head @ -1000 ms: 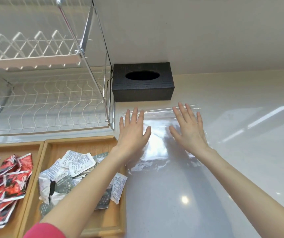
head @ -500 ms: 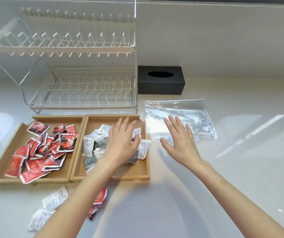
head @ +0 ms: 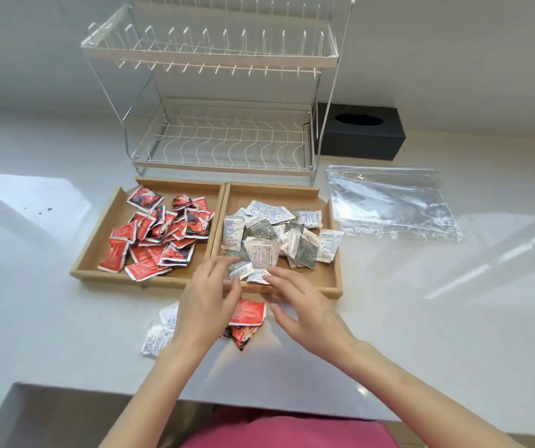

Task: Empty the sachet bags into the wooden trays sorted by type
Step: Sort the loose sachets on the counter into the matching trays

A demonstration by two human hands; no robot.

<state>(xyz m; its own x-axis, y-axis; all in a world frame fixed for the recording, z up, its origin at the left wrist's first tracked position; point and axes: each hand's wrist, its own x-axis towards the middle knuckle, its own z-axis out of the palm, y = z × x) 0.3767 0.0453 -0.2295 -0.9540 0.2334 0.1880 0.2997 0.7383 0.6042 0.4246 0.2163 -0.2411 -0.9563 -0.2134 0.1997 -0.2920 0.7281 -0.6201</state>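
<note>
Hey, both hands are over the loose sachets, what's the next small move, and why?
Probably pick up the loose red sachets on the white counter and drop them in the left wooden tray, which holds only red ones; both hands look empty.

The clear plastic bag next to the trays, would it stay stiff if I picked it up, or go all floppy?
Probably floppy: the clear plastic bag lies flat and wrinkled on the counter, so it looks thin. It looks empty, so it is likely very light. Its shiny skin on that glossy top may make it slide if pushed.
</note>
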